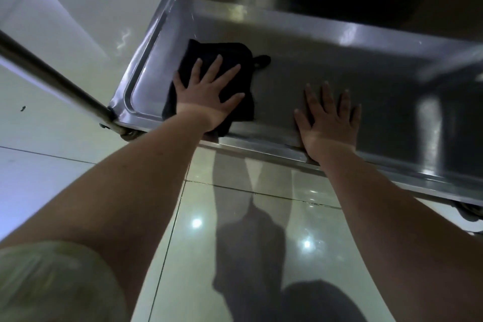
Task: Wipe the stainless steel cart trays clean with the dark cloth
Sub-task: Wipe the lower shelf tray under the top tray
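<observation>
— Cloth lies at the left end of the low steel tray, under the left hand, fingers spread flat.
— And the right hand?
— Flat on bare steel, fingers spread. Shiny floor tiles below.

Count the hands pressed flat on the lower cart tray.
2. The left hand lies flat on the dark cloth near the tray's left end; the right hand lies flat on bare steel at the near rim, apart from the cloth.
</observation>
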`<state>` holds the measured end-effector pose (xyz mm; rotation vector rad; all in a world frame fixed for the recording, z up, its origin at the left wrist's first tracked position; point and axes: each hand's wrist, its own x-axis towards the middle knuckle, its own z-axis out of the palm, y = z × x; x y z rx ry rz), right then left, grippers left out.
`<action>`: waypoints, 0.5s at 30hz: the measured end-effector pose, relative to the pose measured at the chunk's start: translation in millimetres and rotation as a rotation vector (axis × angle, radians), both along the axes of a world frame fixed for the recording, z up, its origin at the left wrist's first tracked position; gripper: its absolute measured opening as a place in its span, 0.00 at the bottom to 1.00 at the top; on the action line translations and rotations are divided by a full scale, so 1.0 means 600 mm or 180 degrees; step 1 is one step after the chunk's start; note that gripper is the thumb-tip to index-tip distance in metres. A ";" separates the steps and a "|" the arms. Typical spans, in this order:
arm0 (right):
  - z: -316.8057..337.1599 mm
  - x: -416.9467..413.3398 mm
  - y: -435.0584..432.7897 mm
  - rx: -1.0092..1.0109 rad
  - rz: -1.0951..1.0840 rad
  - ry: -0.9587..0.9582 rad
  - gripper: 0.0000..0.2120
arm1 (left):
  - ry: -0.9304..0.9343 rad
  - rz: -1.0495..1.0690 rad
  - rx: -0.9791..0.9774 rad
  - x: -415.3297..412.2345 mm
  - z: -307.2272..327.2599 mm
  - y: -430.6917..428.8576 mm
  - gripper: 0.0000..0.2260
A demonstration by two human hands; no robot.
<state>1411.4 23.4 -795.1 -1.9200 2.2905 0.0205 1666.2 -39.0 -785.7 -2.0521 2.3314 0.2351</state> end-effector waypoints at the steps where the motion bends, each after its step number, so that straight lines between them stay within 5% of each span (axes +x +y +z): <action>1: -0.001 0.001 -0.001 -0.0001 0.0002 0.0023 0.30 | -0.0002 0.0134 0.0023 0.036 0.001 -0.007 0.28; 6: -0.005 0.010 -0.003 0.0084 -0.0027 0.0209 0.30 | -0.0226 0.0309 0.0093 0.086 -0.002 -0.014 0.27; 15: -0.003 0.003 0.001 0.0076 -0.0022 0.0149 0.28 | -0.0081 -0.0530 0.0060 -0.149 -0.001 0.038 0.27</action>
